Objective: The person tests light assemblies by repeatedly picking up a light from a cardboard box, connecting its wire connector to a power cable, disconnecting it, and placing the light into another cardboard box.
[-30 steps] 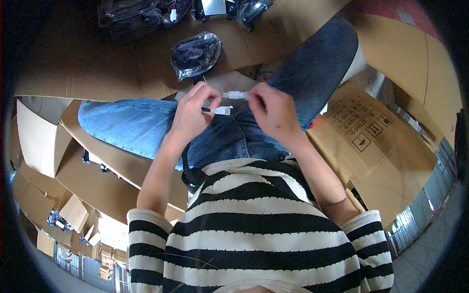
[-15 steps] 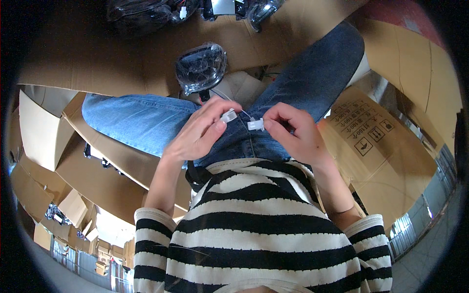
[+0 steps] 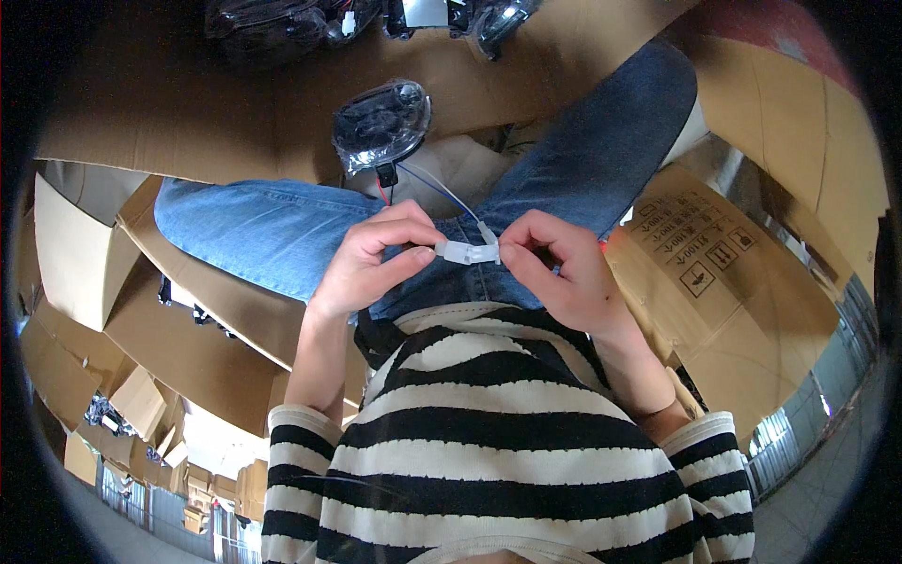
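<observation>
While both hands meet over the lap, the left hand [image 3: 371, 263] pinches one end of a small white plastic connector [image 3: 467, 251] and the right hand [image 3: 559, 268] grips the other; thin red and blue wires [image 3: 442, 193] run from it to a black part wrapped in clear plastic [image 3: 381, 122], which seems to rest on flattened cardboard [image 3: 188, 113] between blue-jeaned legs [image 3: 254, 226]; more wrapped parts [image 3: 272, 19] lie beyond.

Small white plastic connector [image 3: 468, 252], horizontal above lap, thin wires [image 3: 442, 193] running to bagged black part [image 3: 381, 122]
</observation>
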`<state>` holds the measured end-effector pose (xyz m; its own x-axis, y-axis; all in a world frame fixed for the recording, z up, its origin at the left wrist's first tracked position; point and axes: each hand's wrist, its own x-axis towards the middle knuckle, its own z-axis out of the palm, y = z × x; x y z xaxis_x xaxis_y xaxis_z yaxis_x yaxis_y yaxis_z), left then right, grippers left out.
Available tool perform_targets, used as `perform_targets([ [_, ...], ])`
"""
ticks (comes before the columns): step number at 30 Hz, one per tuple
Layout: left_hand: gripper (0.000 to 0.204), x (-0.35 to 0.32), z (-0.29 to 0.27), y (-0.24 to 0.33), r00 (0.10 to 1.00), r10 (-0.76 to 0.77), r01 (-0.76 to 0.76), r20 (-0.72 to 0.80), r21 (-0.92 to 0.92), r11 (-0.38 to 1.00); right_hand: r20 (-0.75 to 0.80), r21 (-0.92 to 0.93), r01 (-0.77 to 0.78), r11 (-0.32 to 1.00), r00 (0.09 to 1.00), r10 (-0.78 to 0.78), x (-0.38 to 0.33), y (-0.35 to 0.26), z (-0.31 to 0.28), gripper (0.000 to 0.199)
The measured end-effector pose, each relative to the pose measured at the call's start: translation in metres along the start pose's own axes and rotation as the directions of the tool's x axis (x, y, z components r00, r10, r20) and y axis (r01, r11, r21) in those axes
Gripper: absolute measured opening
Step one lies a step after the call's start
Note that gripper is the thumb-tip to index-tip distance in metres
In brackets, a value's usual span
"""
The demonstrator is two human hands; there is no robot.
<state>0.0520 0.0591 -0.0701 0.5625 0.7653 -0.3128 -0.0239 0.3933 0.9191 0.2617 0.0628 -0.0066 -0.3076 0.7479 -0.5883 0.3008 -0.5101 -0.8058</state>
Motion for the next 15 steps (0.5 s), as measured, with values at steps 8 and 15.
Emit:
perform_targets([
  [8,0.014,0.001,0.003,0.000,0.995,0.046,-0.031,-0.090,0.159,0.987,-0.147,-0.389,0.175,0.905,0.958,-0.248,-0.001,0.003,0.009,0.003],
  [15,0.010,0.004,0.009,-0.004,0.994,-0.007,0.017,-0.108,0.087,0.996,-0.201,-0.347,0.162,0.924,0.949,-0.242,0.005,0.019,0.014,0.004],
])
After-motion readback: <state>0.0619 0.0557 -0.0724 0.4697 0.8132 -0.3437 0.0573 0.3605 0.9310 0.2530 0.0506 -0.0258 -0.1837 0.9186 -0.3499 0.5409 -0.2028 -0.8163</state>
